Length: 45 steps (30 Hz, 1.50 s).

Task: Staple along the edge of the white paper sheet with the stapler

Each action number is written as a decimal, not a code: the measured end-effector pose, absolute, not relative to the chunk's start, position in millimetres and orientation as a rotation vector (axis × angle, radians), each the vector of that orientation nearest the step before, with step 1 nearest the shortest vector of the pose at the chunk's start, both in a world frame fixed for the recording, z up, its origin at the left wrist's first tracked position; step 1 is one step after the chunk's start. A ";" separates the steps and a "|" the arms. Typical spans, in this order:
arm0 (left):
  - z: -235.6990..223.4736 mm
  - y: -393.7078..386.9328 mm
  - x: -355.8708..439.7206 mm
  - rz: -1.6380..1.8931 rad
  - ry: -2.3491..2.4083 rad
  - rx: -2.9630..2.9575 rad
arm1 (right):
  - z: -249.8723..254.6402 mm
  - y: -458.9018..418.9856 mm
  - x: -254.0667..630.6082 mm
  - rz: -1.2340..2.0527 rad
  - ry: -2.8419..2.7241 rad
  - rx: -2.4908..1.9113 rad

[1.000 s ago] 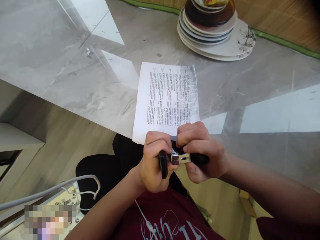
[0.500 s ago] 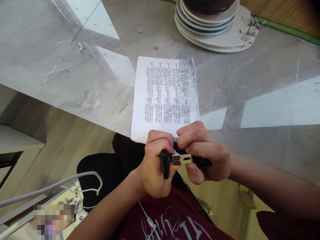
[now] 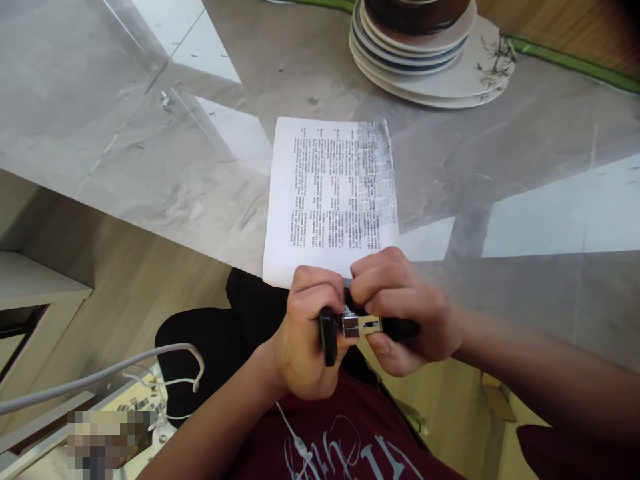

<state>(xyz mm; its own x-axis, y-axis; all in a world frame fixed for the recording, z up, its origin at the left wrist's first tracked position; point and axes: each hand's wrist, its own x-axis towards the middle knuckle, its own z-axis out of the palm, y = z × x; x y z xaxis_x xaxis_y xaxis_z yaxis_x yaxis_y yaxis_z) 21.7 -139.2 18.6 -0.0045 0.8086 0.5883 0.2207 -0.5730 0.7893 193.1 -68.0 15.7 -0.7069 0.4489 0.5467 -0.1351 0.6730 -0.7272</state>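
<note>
My left hand [image 3: 307, 340] and my right hand [image 3: 417, 313] meet low over the table edge, both closed on a black stapler [image 3: 351, 326] with a silver metal middle. It is turned on its side with its end toward me. The flat black part on the left lies in my left fist. My right fingers curl over the black part on the right, with the thumb below. Fingers hide much of its body. Just beyond my hands, a printed paper booklet [image 3: 320, 193] lies on the table, its near edge partly behind my fingers.
A stack of plates [image 3: 435, 87] with a dark bowl [image 3: 420, 15] on top stands at the back of the grey marble table [image 3: 215, 200]. Small scraps [image 3: 166, 100] lie at left. A black seat [image 3: 200, 353] and white cables [image 3: 125, 363] are below the edge.
Both hands have shifted very slightly left and downward in view with the stapler. Their grip looks the same. The booklet and the plates have stayed in place.
</note>
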 end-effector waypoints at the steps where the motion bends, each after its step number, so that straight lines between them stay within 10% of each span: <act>1: 17.5 -138.8 20.2 1.616 1.062 1.799 | 17.2 -66.3 190.7 1.087 -2.017 -0.210; 11: 13.8 -138.0 -2.1 1.505 1.025 1.811 | 16.6 -44.7 186.7 1.927 -1.669 0.033; 45: 11.7 -148.3 10.3 1.601 1.097 1.879 | 14.1 -54.9 183.6 1.855 -1.704 -0.001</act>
<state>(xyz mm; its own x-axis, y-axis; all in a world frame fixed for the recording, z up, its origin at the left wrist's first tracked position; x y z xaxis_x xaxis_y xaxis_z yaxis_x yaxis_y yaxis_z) 10.3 -148.3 11.7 0.0170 0.7907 0.6120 0.2857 -0.5904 0.7549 183.6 -54.9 14.1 -0.8122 0.4300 0.3942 -0.4293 0.0169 -0.9030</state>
